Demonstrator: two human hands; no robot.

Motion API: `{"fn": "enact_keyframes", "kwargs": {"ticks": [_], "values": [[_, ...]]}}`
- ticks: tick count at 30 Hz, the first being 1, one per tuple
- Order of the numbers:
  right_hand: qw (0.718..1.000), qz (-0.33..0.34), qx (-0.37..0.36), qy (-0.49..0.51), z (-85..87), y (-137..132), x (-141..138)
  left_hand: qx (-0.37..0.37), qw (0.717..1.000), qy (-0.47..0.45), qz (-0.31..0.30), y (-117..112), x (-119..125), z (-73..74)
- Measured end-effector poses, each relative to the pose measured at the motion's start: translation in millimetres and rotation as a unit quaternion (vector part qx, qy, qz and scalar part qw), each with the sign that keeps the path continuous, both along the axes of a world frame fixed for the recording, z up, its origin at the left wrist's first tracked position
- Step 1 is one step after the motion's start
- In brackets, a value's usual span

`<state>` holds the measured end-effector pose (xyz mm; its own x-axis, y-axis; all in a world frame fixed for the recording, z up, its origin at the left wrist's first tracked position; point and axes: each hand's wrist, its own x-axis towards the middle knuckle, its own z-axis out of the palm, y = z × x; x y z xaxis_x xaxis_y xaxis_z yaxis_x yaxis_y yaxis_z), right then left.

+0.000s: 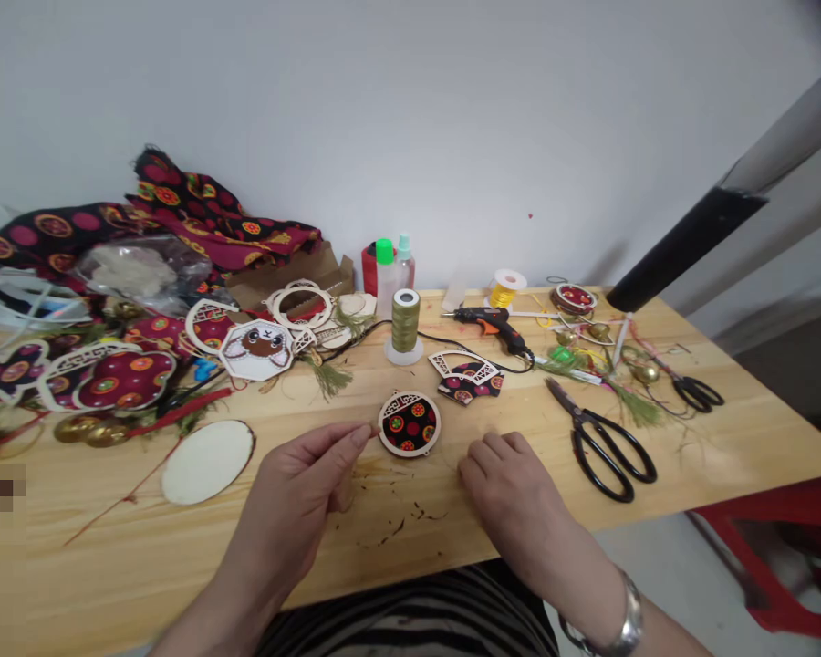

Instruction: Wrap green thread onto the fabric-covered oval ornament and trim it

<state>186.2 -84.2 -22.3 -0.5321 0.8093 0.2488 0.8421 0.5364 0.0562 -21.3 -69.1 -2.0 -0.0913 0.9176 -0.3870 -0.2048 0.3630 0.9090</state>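
Observation:
A round wooden ornament [410, 423] with black patterned fabric inside lies on the wooden table [725, 429]. My left hand [301, 493] pinches its left edge between thumb and forefinger. My right hand [513, 488] rests on the table just right of the ornament, fingers curled under, with nothing visible in it. A fan-shaped fabric ornament [466, 375] lies just behind the round one.
Black scissors [602, 443] lie to the right, smaller scissors [694, 391] farther right. A glue gun [493, 325], an olive thread spool [405, 324], glue bottles [386, 274] and gold wire [505, 288] stand behind. Patterned fabric [178, 214], more ornaments [119, 376] and a white oval [207, 461] fill the left.

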Motion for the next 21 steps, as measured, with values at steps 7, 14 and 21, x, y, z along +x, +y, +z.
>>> {"fn": "enact_keyframes", "kwargs": {"ticks": [7, 14, 21], "values": [[0.989, -0.039, -0.127, 0.063, 6.0, 6.9, 2.8, -0.005, 1.0, -0.001, 0.009, 0.8, 1.1, 1.9], [0.824, -0.087, -0.349, 0.437, 50.4, 26.6, 18.0, 0.004, 1.0, -0.01, 0.01, -2.1, -1.4, 2.9], [0.79, -0.025, -0.298, 0.535, 96.2, 23.2, 16.0, 0.02, 0.999, -0.031, 0.033, -1.4, -0.2, 7.9]]}}
